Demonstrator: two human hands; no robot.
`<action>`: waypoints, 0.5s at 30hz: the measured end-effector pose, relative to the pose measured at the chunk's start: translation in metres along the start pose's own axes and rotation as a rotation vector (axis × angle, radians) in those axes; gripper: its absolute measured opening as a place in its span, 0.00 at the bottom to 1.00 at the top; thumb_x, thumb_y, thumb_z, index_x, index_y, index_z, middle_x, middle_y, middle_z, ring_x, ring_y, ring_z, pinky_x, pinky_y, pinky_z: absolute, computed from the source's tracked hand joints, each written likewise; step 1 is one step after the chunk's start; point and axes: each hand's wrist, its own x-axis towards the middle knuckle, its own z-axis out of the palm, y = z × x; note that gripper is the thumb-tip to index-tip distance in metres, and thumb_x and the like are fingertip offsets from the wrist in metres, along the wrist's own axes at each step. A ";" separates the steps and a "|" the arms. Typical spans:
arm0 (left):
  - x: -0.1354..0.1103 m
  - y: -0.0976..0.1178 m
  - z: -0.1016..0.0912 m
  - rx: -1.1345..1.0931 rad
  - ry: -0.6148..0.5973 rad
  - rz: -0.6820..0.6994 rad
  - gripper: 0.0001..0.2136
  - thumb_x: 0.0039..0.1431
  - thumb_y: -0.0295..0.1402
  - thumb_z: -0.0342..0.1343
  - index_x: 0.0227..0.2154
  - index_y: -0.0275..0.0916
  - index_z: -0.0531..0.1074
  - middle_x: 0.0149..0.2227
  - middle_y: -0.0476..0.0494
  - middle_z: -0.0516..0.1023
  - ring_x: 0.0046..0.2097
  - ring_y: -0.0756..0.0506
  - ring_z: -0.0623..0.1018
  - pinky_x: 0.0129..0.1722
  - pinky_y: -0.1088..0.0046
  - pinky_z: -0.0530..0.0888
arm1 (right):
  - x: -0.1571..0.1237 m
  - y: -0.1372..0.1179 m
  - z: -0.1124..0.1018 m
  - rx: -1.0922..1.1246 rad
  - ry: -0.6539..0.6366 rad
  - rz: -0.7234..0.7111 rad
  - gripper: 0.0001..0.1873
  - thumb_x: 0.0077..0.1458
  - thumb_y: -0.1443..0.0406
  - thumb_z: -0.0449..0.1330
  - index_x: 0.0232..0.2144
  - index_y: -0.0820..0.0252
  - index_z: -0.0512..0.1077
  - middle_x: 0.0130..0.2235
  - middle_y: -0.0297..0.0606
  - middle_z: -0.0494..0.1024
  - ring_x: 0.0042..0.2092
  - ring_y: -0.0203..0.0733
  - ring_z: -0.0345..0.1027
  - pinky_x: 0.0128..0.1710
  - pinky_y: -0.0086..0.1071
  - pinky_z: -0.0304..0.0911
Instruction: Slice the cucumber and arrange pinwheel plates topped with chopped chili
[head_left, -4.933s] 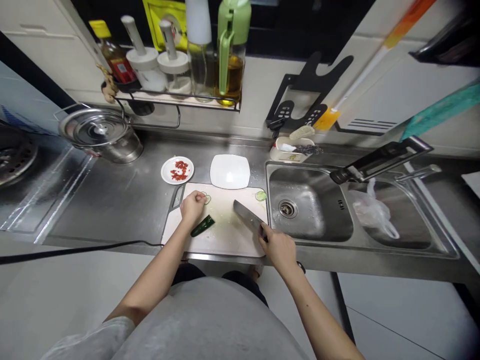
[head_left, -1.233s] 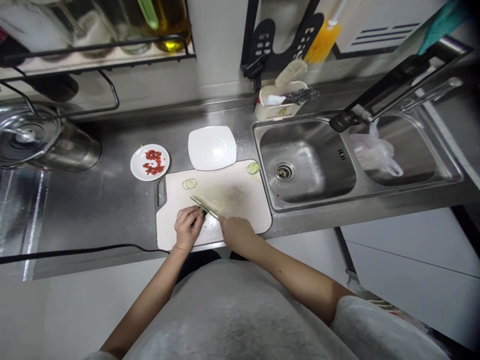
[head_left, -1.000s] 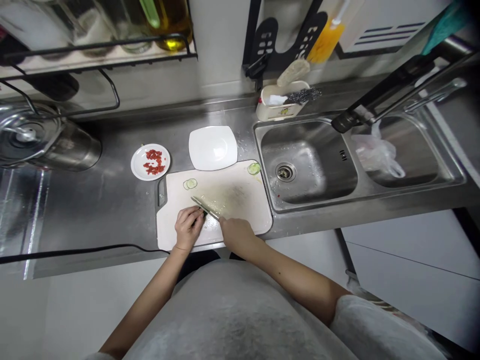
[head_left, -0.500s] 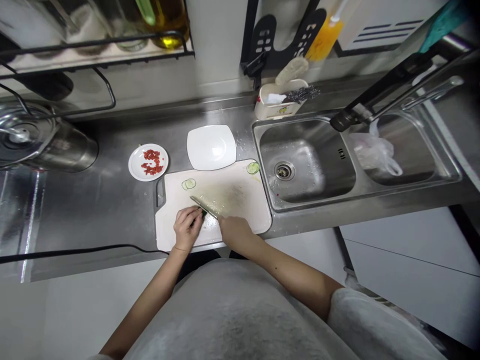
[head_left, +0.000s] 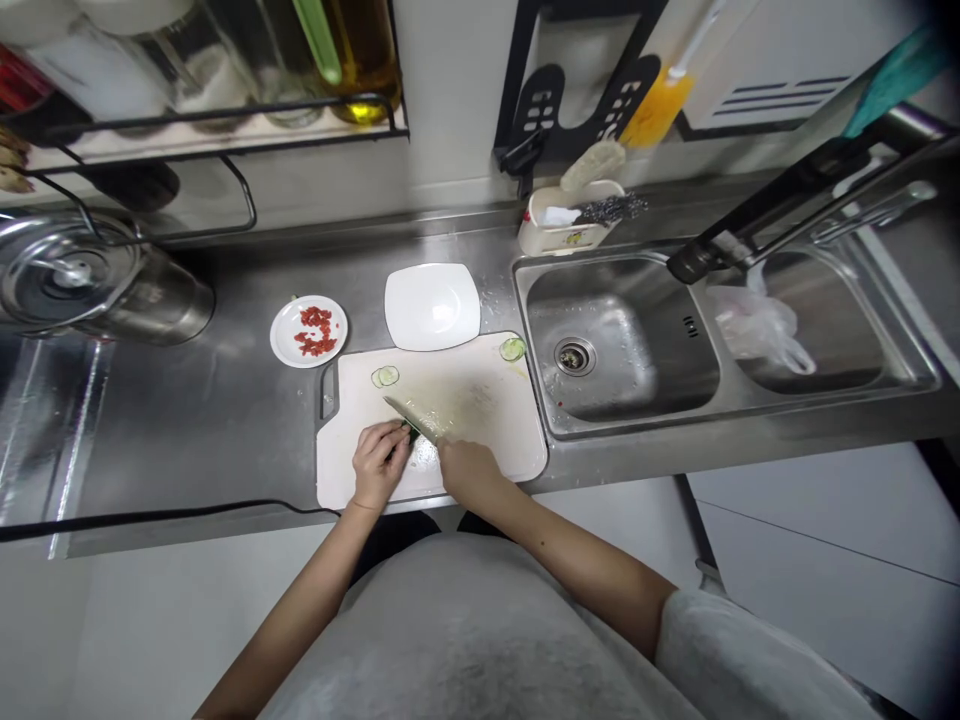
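A pale cutting board (head_left: pixel 480 410) lies on the steel counter beside the sink. My left hand (head_left: pixel 377 465) is curled over a piece of green cucumber (head_left: pixel 410 430) near the board's front edge, pinning it down. My right hand (head_left: pixel 466 468) grips the handle of a knife (head_left: pixel 409 416), whose blade lies against the cucumber right beside my left fingers. Two thin cucumber slices (head_left: pixel 385 376) rest at the board's far left, and another slice (head_left: pixel 512 349) sits at its far right corner.
A square white plate (head_left: pixel 433 306) and a small round dish of chopped red chilli (head_left: pixel 308 331) stand behind the board. A double sink (head_left: pixel 637 345) is to the right, a steel pot (head_left: pixel 97 285) at far left. A black cable (head_left: pixel 150 515) runs along the counter's front edge.
Since about five seconds ago my left hand left the slices and came onto the cucumber, and the knife came over to it. In the last second both hands have stayed put; only the view shifts slightly.
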 end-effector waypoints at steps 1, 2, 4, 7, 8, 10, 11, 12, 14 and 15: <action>0.000 0.000 0.000 -0.001 0.004 0.004 0.06 0.59 0.31 0.55 0.37 0.41 0.75 0.38 0.43 0.79 0.43 0.46 0.76 0.44 0.65 0.73 | 0.000 0.000 0.001 -0.012 0.009 0.008 0.18 0.57 0.74 0.46 0.45 0.66 0.70 0.38 0.51 0.79 0.43 0.48 0.74 0.39 0.36 0.66; 0.000 0.000 0.000 0.000 0.010 0.010 0.06 0.59 0.31 0.55 0.37 0.41 0.75 0.38 0.43 0.79 0.43 0.46 0.76 0.44 0.65 0.73 | -0.001 -0.001 0.002 -0.027 0.019 0.018 0.18 0.56 0.74 0.46 0.45 0.65 0.70 0.38 0.50 0.79 0.42 0.47 0.74 0.39 0.35 0.66; -0.001 0.000 0.001 0.006 0.022 0.027 0.06 0.59 0.30 0.55 0.38 0.41 0.75 0.38 0.43 0.79 0.42 0.47 0.76 0.44 0.65 0.73 | -0.002 -0.001 0.002 -0.050 0.034 0.027 0.18 0.57 0.74 0.45 0.45 0.65 0.70 0.38 0.49 0.79 0.42 0.46 0.74 0.39 0.34 0.65; 0.000 0.000 0.002 0.016 0.038 0.050 0.07 0.59 0.29 0.55 0.39 0.41 0.75 0.38 0.43 0.78 0.43 0.47 0.76 0.44 0.66 0.73 | -0.002 -0.002 0.001 -0.065 0.037 0.030 0.17 0.59 0.72 0.45 0.45 0.64 0.69 0.39 0.48 0.78 0.43 0.45 0.74 0.38 0.33 0.64; -0.001 0.001 0.002 0.016 0.040 0.051 0.07 0.59 0.29 0.55 0.39 0.41 0.75 0.39 0.43 0.78 0.43 0.47 0.76 0.45 0.66 0.73 | -0.003 -0.002 -0.001 -0.068 0.038 0.033 0.16 0.60 0.70 0.44 0.45 0.64 0.70 0.40 0.49 0.78 0.42 0.45 0.74 0.38 0.33 0.64; -0.001 0.004 0.002 0.009 0.031 0.033 0.08 0.60 0.30 0.53 0.40 0.41 0.74 0.39 0.43 0.77 0.44 0.46 0.75 0.46 0.66 0.72 | -0.005 0.000 -0.003 -0.069 0.056 0.038 0.17 0.63 0.66 0.44 0.44 0.64 0.70 0.40 0.49 0.78 0.42 0.46 0.74 0.36 0.33 0.63; -0.001 0.006 0.001 0.002 0.027 0.011 0.08 0.61 0.31 0.52 0.41 0.41 0.74 0.40 0.42 0.77 0.45 0.46 0.75 0.47 0.66 0.72 | -0.008 0.002 -0.005 -0.070 0.075 0.040 0.17 0.64 0.64 0.43 0.45 0.63 0.70 0.39 0.48 0.78 0.42 0.46 0.74 0.36 0.33 0.62; -0.001 0.008 0.000 -0.002 0.033 -0.021 0.09 0.62 0.32 0.51 0.43 0.41 0.73 0.41 0.42 0.76 0.46 0.46 0.74 0.48 0.65 0.72 | -0.010 0.004 -0.006 -0.074 0.100 0.042 0.18 0.64 0.62 0.43 0.47 0.62 0.69 0.39 0.48 0.79 0.42 0.46 0.74 0.36 0.33 0.62; -0.001 0.012 -0.003 0.001 0.090 -0.111 0.12 0.62 0.34 0.50 0.47 0.40 0.70 0.45 0.39 0.74 0.50 0.45 0.72 0.50 0.63 0.71 | -0.018 0.010 -0.009 -0.092 0.161 0.048 0.19 0.64 0.61 0.43 0.50 0.60 0.67 0.39 0.46 0.79 0.42 0.46 0.74 0.37 0.33 0.61; 0.001 0.014 -0.005 0.005 0.141 -0.165 0.14 0.62 0.35 0.50 0.49 0.39 0.69 0.47 0.38 0.72 0.51 0.44 0.71 0.51 0.62 0.70 | -0.022 0.014 -0.010 -0.108 0.191 0.051 0.19 0.64 0.61 0.44 0.52 0.59 0.66 0.39 0.45 0.79 0.41 0.46 0.73 0.37 0.33 0.60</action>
